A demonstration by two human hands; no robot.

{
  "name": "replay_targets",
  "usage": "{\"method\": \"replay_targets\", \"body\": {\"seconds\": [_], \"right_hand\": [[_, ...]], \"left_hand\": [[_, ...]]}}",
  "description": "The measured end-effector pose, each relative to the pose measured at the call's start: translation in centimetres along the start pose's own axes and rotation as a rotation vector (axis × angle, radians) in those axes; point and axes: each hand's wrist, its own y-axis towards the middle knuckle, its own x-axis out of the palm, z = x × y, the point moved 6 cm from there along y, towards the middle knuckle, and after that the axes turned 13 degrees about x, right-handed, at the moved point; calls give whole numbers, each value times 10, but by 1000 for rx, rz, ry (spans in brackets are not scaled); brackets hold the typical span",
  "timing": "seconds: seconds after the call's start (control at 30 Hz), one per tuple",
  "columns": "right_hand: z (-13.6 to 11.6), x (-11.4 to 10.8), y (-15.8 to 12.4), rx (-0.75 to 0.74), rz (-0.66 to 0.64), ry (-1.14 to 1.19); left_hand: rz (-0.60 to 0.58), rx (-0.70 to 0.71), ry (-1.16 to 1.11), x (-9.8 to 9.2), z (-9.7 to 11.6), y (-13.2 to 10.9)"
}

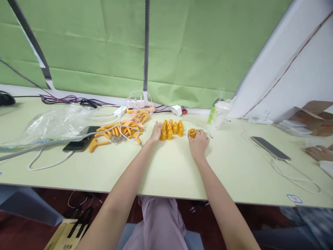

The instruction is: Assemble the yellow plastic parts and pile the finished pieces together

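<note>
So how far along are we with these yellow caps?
Done: a cluster of caps stands upright, with the left hand against its edge. In hand: the right hand holds one more cap, tipped sideways, beside them. Left: the tangled pile of yellow chained pieces looks untouched.

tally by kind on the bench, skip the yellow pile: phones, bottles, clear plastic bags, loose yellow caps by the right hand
phones: 2
bottles: 1
clear plastic bags: 1
loose yellow caps by right hand: 1
total: 5
</note>
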Motion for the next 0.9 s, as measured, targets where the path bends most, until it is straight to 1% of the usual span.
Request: {"method": "replay_targets", "body": {"seconds": [0.03, 0.07, 0.1, 0.13, 0.17, 0.2, 0.27, 0.3, 0.33, 0.37, 0.43, 0.53, 0.63, 0.73, 0.77, 0.8, 0.83, 0.9], "right_hand": [[-1, -11, 0, 37, 62, 55], [-1, -20, 1, 106, 103, 124], [1, -26, 2, 202, 115, 209], [4, -28, 4, 307, 99, 312], [6, -26, 5, 403, 53, 433], [7, -21, 5, 481, -19, 573], [3, -5, 5, 567, -210, 883], [0, 3, 4, 582, -305, 1027], [-2, 9, 2, 595, -391, 1145], [-4, 15, -1, 610, -465, 1233], [-6, 22, -5, 644, -573, 1331], [-6, 32, -11, 738, -714, 1375], [-3, 37, -11, 824, -783, 1409], [-1, 36, -9, 807, -790, 1426], [-1, 36, -8, 784, -797, 1429], [-3, 35, -8, 760, -816, 1436], [-5, 34, -9, 739, -844, 1449], [-10, 33, -11, 705, -902, 1482]], "left_hand": [[106, 2, 6, -11, 6, -3], [206, 38, 21, -22, 16, -7], [273, 104, 57, -32, 29, -11], [286, 210, 99, -37, 44, -15], [249, 317, 144, -39, 59, -18], [178, 404, 185, -36, 72, -22], [-6, 490, 219, -24, 88, -26], [-76, 495, 208, -17, 91, -28], [-117, 486, 191, -11, 92, -28], [-131, 472, 176, -7, 91, -28], [-116, 480, 173, -3, 90, -27], [-98, 605, 222, -2, 96, -29], [-146, 697, 255, -3, 102, -34], [-220, 708, 234, 2, 104, -39], [-220, 689, 214, 4, 104, -39], [-193, 650, 188, 5, 102, -37], [-142, 594, 150, 5, 99, -35], [-7, 455, 10, 1, 91, -30]]}}
